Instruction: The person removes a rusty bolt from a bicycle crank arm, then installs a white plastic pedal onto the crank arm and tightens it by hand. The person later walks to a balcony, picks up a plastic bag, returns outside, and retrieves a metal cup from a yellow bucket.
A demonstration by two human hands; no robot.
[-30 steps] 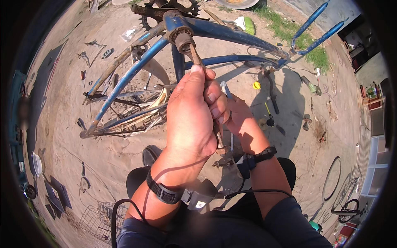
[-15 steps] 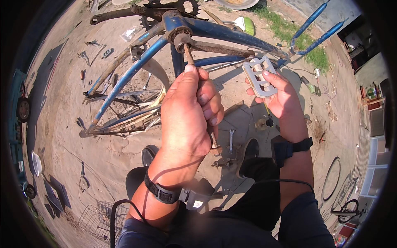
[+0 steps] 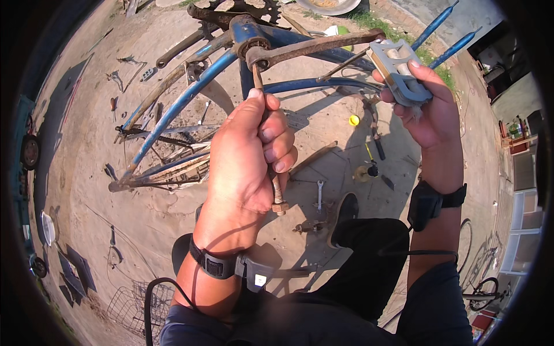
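1. Two bare hands, head view. Left hand [image 3: 245,150]: fingers clenched round a rusty metal rod [image 3: 276,183], its nut [image 3: 280,208] below the fist.
2. Right hand [image 3: 431,121]: thumb and fingers grasping a grey pedal [image 3: 398,79], upper right, at the crank arm's [image 3: 317,49] outer end.
3. Rod tip: at the crank arm's inner end, beside the blue bike frame [image 3: 199,92]; whether seated, cannot tell.
4. Progress, by judgement: pedal and crank arm mounted, rod lined up; rod not yet driven in.
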